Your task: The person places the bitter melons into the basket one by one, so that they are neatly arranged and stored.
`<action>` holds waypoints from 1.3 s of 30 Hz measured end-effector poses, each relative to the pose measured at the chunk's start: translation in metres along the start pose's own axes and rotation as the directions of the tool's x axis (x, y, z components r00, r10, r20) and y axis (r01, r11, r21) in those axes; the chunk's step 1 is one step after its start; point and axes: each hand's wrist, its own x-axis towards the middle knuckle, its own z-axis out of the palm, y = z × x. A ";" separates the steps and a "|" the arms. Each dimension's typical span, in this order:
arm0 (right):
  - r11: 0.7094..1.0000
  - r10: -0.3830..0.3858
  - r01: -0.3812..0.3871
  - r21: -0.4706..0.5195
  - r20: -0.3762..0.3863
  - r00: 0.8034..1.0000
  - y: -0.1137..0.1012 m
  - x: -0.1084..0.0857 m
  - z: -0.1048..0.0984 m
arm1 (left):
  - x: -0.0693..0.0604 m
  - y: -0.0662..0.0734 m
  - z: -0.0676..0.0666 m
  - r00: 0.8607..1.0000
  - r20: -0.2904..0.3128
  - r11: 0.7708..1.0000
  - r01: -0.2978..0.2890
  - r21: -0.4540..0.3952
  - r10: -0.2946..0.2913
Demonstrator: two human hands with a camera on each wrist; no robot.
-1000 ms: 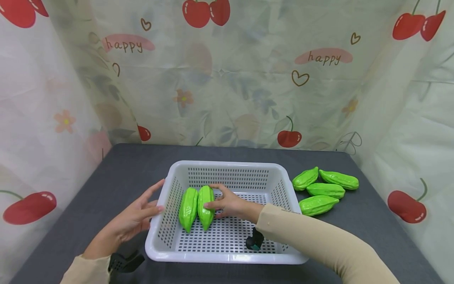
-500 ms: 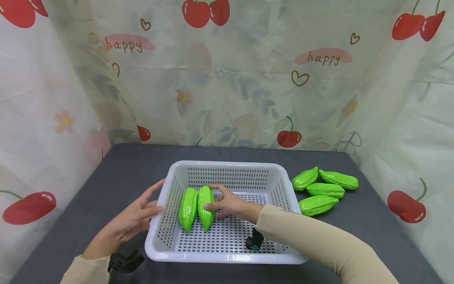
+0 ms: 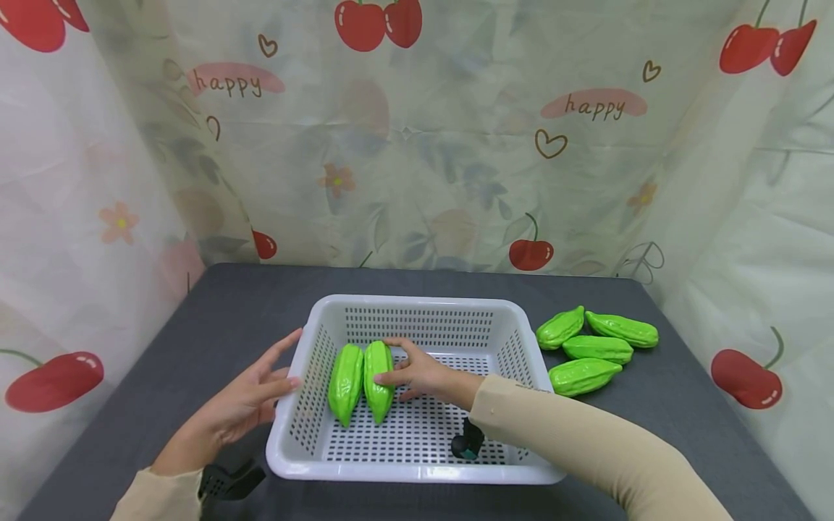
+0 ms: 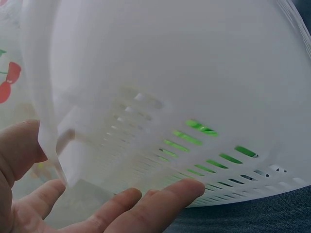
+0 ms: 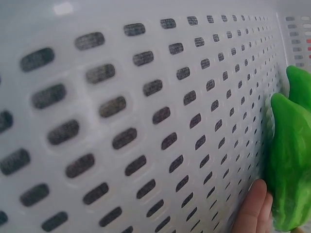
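Observation:
A white perforated plastic basket (image 3: 417, 472) stands on the dark table. Inside it, towards the left, two ridged green bitter melons lie side by side: the left bitter melon (image 3: 345, 383) and the right bitter melon (image 3: 378, 394). My right hand (image 3: 423, 375) holds the right one, thumb on its upper side and fingers at its right side and far end. In the right wrist view, fingertips rest on the basket floor beside that bitter melon (image 5: 291, 165). My left hand (image 3: 244, 401) touches the basket's left wall from outside, fingers spread and fairly straight.
Several more bitter melons (image 3: 598, 349) lie on the table (image 3: 260, 289) just right of the basket. A black wrist device (image 3: 468, 440) hangs below the right sleeve, over the basket. Printed curtains (image 3: 417, 181) enclose the table's back and sides.

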 end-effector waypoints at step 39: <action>0.979 0.070 -0.068 -0.190 0.006 0.997 -0.026 -0.011 -0.023 | 0.000 0.000 -0.001 1.000 0.006 1.000 0.002 -0.001 -0.002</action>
